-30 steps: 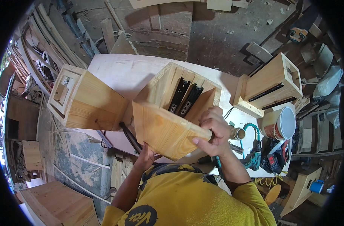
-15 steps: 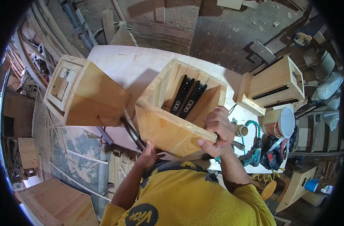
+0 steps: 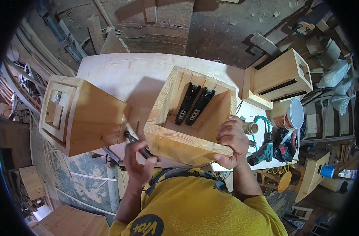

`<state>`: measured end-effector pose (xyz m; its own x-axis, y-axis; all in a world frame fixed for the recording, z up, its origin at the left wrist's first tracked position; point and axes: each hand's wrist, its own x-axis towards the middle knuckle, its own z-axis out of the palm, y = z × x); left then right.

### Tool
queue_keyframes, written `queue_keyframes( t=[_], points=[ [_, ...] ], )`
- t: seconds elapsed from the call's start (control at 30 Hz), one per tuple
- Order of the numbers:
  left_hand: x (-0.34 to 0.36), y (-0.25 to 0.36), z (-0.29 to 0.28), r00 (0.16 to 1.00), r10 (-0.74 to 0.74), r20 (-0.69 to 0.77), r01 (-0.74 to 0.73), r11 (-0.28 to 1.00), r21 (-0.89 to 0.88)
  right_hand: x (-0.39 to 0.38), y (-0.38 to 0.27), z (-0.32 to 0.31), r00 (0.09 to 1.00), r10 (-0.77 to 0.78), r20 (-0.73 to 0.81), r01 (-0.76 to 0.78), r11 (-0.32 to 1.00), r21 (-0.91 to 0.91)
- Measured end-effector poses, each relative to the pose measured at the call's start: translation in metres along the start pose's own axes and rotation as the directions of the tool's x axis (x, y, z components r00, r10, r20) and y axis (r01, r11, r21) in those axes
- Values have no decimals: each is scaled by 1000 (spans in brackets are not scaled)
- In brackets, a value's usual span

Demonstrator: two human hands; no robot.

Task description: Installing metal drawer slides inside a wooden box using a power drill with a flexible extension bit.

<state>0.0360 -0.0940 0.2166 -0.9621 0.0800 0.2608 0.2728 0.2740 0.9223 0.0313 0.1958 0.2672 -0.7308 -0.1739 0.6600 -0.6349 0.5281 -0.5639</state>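
My right hand is closed over the near right rim of an open wooden box, thumb outside and fingers over the edge. The box is tilted with its opening upward on the table in front of me. Inside, two black drawer slides lie side by side against the far wall. My left hand is off the box, at its near left side, with thumb and fingers apart. Just behind it a dark long-handled tool lies on the table, partly hidden by the hand; its kind I cannot make out.
A wooden box with a framed end stands left on the pale tabletop. At right are another box with black slides, a white bucket, a jar and a teal cordless drill. Wood strips lean at far left.
My left hand has let go of the box's near lower edge and moved up and left, opening beside the dark tool. The box has turned slightly; my right hand keeps its hold.
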Motion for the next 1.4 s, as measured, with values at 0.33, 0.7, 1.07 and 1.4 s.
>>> queue_keyframes(
  t=[0.33, 0.7, 1.07, 1.4],
  points=[
    [81, 17, 26, 854, 477, 208, -503, 860, 90, 14, 18, -39, 984, 172, 42, -174, 983, 59],
    [86, 13, 30, 851, 484, 205, -511, 854, 102, 81, 103, -35, 508, 767, 392, -813, 577, -76],
    [80, 7, 31, 851, 483, 205, -506, 859, 76, 107, 101, -28, 486, 776, 402, -554, 629, -545],
    [81, 5, 30, 850, 478, 220, -504, 861, 76, 104, 104, -27, 526, 762, 378, -556, 644, -525]
  ],
)
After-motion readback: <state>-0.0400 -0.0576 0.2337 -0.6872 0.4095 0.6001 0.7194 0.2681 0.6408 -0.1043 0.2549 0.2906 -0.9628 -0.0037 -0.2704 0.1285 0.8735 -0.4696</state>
